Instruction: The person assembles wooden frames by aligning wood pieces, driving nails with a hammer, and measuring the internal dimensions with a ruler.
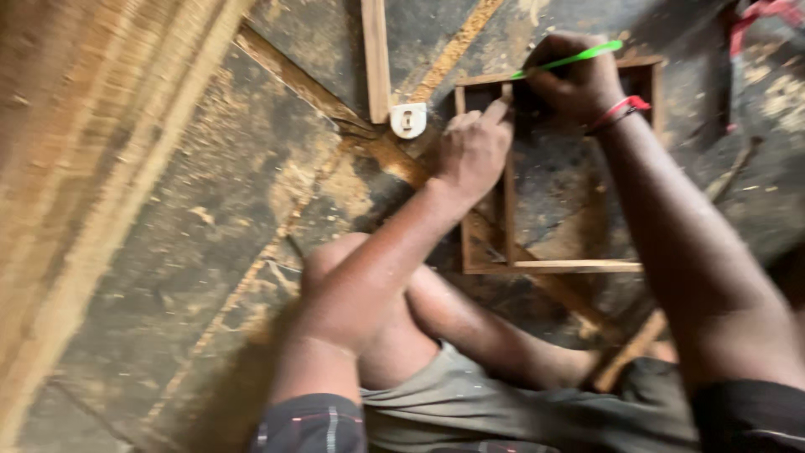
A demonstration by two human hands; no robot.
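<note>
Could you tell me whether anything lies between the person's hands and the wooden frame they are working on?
Nothing visible does. The left hand rests directly on the wooden frame at its upper left corner, and the right hand, holding a green pencil, sits over the frame's top edge. The small white tape measure lies off to the side.

hands: 2, left hand [471,151] and right hand [574,82] | green pencil [570,59]: 1, in the right grip | wooden frame [509,210]: 1, under both grips | loose wooden strip [376,54]: 1, left of the left grip | white tape measure [408,120]: 1, just left of the left grip | red wrist cord [619,110]: 1
</note>
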